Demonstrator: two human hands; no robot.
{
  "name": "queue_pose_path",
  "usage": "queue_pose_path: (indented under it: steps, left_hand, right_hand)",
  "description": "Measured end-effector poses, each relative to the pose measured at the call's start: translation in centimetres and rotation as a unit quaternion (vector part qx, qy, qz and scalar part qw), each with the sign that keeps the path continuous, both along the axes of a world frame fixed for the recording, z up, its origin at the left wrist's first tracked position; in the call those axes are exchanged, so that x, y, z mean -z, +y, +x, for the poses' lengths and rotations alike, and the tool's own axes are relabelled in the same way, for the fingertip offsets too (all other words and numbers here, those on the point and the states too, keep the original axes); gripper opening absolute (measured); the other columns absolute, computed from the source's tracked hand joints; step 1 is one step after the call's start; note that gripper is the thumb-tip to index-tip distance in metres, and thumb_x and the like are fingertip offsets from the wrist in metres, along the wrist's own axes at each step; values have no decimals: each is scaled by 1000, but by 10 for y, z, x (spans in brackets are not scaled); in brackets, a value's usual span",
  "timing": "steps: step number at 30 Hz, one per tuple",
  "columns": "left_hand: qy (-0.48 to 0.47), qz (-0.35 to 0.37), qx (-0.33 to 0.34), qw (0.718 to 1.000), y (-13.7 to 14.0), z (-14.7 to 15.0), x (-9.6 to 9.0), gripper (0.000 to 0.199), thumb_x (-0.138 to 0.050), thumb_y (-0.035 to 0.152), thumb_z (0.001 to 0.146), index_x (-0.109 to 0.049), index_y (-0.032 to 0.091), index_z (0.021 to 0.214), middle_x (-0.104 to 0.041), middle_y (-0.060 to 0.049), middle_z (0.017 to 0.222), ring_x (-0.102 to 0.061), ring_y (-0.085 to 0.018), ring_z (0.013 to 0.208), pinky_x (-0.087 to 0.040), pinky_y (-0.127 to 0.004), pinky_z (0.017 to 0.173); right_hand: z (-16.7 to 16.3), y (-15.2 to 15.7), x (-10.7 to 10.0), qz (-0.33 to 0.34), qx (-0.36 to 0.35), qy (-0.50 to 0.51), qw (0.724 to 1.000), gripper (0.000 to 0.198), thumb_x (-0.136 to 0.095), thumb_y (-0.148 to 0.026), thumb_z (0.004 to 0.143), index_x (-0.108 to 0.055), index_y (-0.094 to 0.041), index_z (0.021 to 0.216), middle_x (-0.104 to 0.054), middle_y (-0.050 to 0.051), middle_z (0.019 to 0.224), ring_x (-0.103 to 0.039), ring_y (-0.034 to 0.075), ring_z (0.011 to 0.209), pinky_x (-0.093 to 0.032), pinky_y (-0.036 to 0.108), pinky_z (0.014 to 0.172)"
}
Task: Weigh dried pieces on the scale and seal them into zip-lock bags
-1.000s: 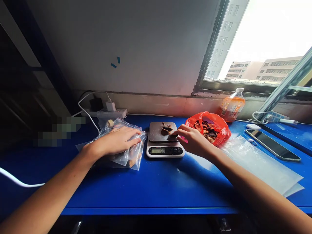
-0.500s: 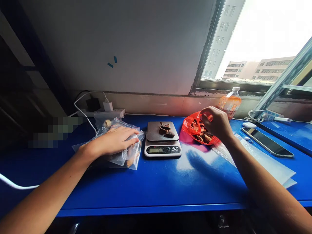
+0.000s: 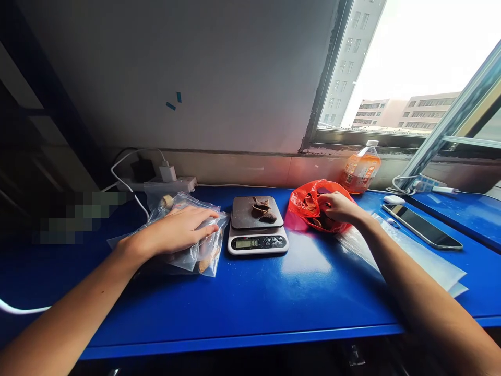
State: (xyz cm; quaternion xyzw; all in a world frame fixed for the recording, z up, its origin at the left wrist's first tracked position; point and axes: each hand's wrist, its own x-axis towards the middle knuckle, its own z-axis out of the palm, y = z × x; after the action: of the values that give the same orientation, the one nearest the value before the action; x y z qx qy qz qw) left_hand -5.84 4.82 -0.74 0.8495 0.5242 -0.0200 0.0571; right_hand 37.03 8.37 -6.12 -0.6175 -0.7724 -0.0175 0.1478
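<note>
My left hand (image 3: pixel 183 225) lies with fingers spread on a pile of clear zip bags (image 3: pixel 207 250), pressing them to the desk; light brown pieces show inside. My right hand (image 3: pixel 340 208) dips into a red plastic bag (image 3: pixel 301 197) of brown dried peel pieces (image 3: pixel 318 223). Its fingers are bent together, and the tips are partly hidden among the pieces, so I cannot make out what they hold. Between my hands stands a white kitchen scale (image 3: pixel 258 246) with a lit display. A few curled dried peel pieces (image 3: pixel 267 216) rest on its metal plate.
Behind the red bag stands a bottle of orange drink (image 3: pixel 362 168). To the right lie flat clear bags (image 3: pixel 422 261), a phone (image 3: pixel 422 226) and a white earbud case (image 3: pixel 394 200). A power strip (image 3: pixel 183 184) with a charger and cables runs along the wall.
My right hand has lowered from above the red bag into it. The number on the scale's display has changed. My left hand stays on the clear bags; the whole view has shifted slightly.
</note>
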Motion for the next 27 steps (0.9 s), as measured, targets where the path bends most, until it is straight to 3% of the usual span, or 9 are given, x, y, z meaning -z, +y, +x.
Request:
queue_pose_path:
  steps: [4, 8, 12, 19, 27]
  left_hand:
    - [-6, -3, 6, 1000, -1, 0, -1, 60, -33, 57, 90, -51, 25, 137, -51, -6, 144, -41, -30, 134, -28, -48, 112]
    - [-12, -3, 3, 1000, -2, 0, -2, 61, -34, 58, 90, -51, 25, 137, -49, -5, 145, -40, -31, 135, -28, -49, 112]
    - [-22, -1, -4, 1000, -2, 0, -2, 62, -35, 60, 89, -52, 24, 137, -51, -6, 144, -41, -32, 134, -28, -50, 112]
    - [-22, -12, -14, 1000, 0, 0, -1, 63, -34, 62, 89, -52, 27, 138, -49, -4, 145, -39, -32, 136, -28, -51, 113]
    - [-19, -11, -10, 1000, 0, -1, 0, 62, -34, 61, 89, -50, 27, 138, -48, -5, 146, -39, -32, 135, -27, -51, 113]
  right_hand:
    - [3, 3, 4, 13, 10, 11, 1000, 29, -47, -4, 62, -69, -18, 75, -67, 3, 71, -55, 14, 62, -40, 25, 59]
    - [2, 10, 4, 53, 36, 25, 998, 17, -50, -13, 70, -67, -17, 72, -67, 7, 80, -58, 17, 73, -43, 27, 66]
    - [-5, 14, 6, 44, 45, 42, 997, 16, -50, -20, 75, -61, -18, 63, -64, 3, 67, -54, 14, 60, -40, 25, 58]
    - [-16, 15, 11, 38, 93, 59, 993, 11, -52, -15, 69, -61, -17, 74, -66, 4, 72, -53, 12, 56, -36, 23, 50]
    - [-19, 14, 7, 77, 88, 24, 993, 13, -51, -12, 67, -63, -17, 70, -67, 5, 75, -56, 14, 64, -39, 24, 59]
